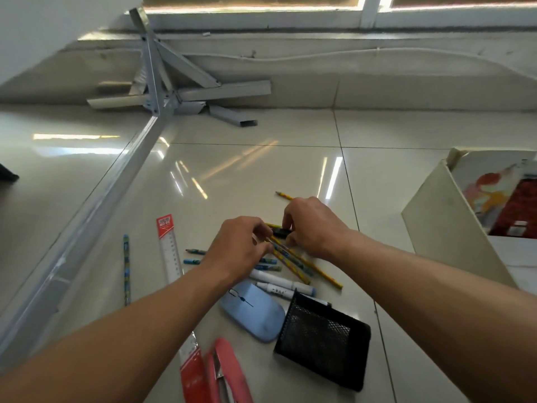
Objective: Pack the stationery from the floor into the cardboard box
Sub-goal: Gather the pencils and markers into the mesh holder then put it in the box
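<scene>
Both hands meet over a pile of yellow patterned pencils (293, 261) on the tiled floor. My left hand (238, 248) pinches the upper ends of the pencils. My right hand (311, 225) is closed on a small black object (281, 232) beside those ends. Another pencil (283, 195) lies just beyond my right hand. Two white markers (279, 282), short blue crayons (192, 261), a blue mouse (252, 312), a clear ruler (170, 251) and a blue pencil (126, 269) lie around. The cardboard box (444, 216) stands open at the right.
A black mesh pen holder (325, 333) lies on its side at the near right. A pink stapler (225, 373) and a second ruler (191, 365) are at the bottom. A grey metal frame (162, 91) runs along the left and rests against the far wall.
</scene>
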`<act>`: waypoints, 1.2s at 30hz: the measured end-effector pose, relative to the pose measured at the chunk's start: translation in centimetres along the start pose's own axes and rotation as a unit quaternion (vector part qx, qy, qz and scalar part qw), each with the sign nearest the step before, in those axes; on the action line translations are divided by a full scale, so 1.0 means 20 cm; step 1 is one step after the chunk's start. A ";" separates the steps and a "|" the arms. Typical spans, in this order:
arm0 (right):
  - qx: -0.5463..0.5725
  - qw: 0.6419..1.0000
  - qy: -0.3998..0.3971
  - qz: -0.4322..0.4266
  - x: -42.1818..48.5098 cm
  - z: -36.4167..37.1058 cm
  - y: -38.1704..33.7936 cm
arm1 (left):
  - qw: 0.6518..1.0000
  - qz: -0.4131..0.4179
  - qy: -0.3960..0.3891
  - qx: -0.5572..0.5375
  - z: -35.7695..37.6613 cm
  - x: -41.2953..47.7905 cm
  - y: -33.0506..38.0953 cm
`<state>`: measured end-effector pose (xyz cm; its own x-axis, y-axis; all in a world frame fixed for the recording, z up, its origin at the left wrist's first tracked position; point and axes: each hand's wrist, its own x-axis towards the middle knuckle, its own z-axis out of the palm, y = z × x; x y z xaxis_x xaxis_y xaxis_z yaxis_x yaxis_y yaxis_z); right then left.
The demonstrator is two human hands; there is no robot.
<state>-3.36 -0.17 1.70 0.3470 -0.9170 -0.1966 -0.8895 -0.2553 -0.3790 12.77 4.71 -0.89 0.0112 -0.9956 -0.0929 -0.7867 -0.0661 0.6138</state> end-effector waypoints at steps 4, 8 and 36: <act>0.000 1.000 0.005 -0.005 0.00 0.00 0.01 | 1.000 -0.009 0.006 -0.005 0.00 0.01 0.02; 0.006 1.000 0.003 -0.014 0.00 0.00 0.03 | 1.000 -0.019 0.012 -0.005 -0.02 0.03 0.03; 0.058 0.984 0.115 0.125 0.21 0.04 0.19 | 0.826 -0.275 0.002 -0.492 -0.09 0.00 0.00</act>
<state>-5.06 -4.75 -1.31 0.0336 -0.9952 -0.0919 -0.8938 0.0112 -0.4483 13.86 4.65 0.54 0.2038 -0.7970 -0.5685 0.2198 -0.5286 0.8199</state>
